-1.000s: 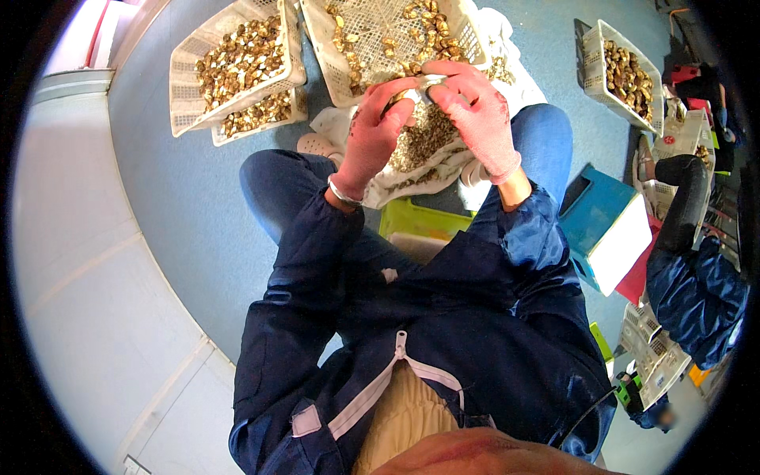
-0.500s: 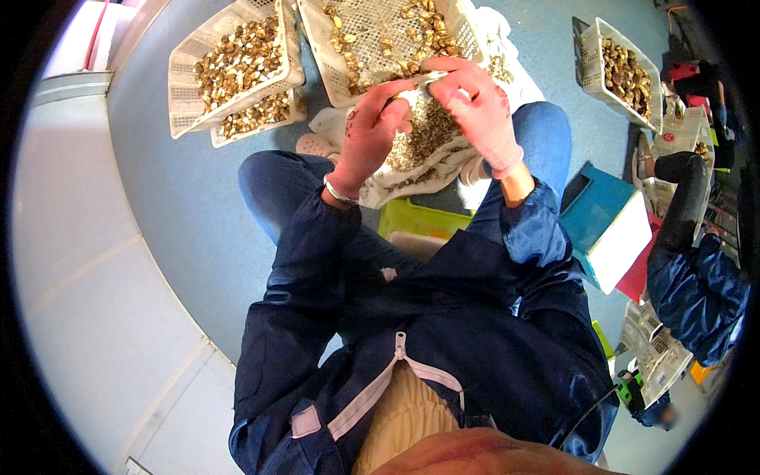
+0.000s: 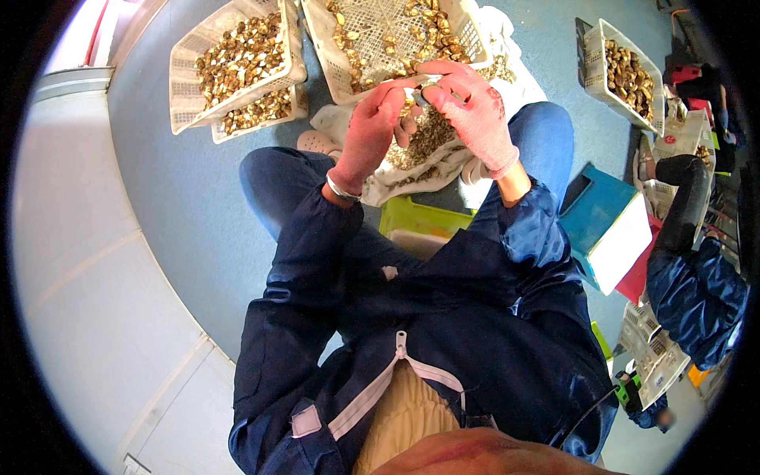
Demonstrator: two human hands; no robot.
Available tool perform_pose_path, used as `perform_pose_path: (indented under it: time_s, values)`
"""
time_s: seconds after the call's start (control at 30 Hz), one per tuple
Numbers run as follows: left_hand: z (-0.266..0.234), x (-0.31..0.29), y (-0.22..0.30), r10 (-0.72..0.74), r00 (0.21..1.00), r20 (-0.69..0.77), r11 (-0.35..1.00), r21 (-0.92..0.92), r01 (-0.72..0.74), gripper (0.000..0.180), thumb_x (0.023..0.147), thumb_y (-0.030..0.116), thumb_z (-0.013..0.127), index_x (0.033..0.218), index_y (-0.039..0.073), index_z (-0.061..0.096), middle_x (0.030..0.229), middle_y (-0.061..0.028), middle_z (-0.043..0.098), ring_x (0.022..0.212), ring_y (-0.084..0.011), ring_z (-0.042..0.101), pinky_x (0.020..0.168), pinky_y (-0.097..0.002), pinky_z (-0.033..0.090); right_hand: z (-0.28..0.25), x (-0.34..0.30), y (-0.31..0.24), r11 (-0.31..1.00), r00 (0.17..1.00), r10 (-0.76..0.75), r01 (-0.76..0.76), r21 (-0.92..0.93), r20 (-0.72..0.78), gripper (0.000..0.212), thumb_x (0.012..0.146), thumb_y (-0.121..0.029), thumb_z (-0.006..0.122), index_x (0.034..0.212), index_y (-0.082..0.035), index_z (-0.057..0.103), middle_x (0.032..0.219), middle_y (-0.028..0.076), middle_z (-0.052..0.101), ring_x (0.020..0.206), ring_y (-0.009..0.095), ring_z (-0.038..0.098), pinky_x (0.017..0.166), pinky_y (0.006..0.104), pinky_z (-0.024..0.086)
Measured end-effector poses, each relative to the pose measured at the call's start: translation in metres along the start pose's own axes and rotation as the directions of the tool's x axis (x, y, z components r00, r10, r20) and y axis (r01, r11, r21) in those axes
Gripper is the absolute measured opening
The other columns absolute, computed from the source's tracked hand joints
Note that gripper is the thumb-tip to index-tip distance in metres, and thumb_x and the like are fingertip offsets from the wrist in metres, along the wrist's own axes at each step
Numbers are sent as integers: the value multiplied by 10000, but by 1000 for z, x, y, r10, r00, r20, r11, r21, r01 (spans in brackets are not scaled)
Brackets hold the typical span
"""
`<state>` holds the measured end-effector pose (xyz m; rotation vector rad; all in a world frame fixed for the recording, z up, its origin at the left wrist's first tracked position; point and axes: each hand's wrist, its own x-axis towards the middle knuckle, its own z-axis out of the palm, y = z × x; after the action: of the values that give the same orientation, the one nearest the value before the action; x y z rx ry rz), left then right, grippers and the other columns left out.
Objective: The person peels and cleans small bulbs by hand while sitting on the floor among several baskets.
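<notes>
My left hand [image 3: 366, 138] and my right hand [image 3: 473, 115], both in pink knit gloves, are raised close together above a heap of small brown and pale trimmings [image 3: 434, 141]. The left fingers are closed in a pinch; what they hold is hidden. A small grey piece [image 3: 419, 96] shows at the closed right thumb and fingers, too small to name. Under the heap a white cloth [image 3: 388, 188] is spread. Just beyond my hands stands a cream plastic crate [image 3: 480, 49], with brown-and-yellow mushrooms [image 3: 431, 39] scattered along its sides.
Two stacked crates at the left hold mushrooms [image 3: 241, 59]; another mushroom crate [image 3: 661, 103] stands far right. A green tray [image 3: 427, 215] lies between my legs. Beside my right knee is a blue box [image 3: 598, 214]. A co-worker in dark blue [image 3: 697, 293] sits at the right.
The pale elongated thing between my hands no longer shows; a small grey piece shows at the right fingers instead. My left fingers have come closer together, and my right hand has turned slightly.
</notes>
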<state>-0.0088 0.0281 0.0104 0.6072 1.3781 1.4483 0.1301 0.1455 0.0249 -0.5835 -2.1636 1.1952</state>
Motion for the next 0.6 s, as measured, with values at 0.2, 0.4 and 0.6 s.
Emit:
perform_pose_path:
  time_s: [0.2, 0.4, 0.6]
  values:
    - [-5, -5, 3, -16, 999, 35, 995, -99, 20, 373, 1008, 341, 477, 1214, 50, 586, 875, -47, 639, 606, -69, 528, 497, -201, 400, -5, -2, 5, 997, 994, 81, -81, -6, -69, 131, 871, -129, 639, 919, -20, 694, 1147, 81, 665, 1061, 265, 610, 901, 346, 488]
    - [-6, -5, 6, -59, 998, 31, 996, -62, 60, 324, 1011, 325, 463, 1165, 80, 609, 840, -34, 631, 587, -44, 510, 491, -171, 382, -3, -1, 4, 999, 1000, -8, 8, -40, 2, 143, 869, -149, 642, 913, -24, 696, 1161, 75, 664, 1088, 261, 599, 920, 346, 484]
    - [-7, -2, -8, -45, 999, -6, 996, -80, 44, 376, 1006, 347, 492, 1212, 49, 590, 825, -14, 594, 561, -39, 446, 466, -174, 308, 1, -3, -3, 999, 998, -42, 41, 30, 48, 134, 871, -149, 638, 880, -28, 695, 1159, 82, 667, 1074, 254, 605, 912, 348, 484]
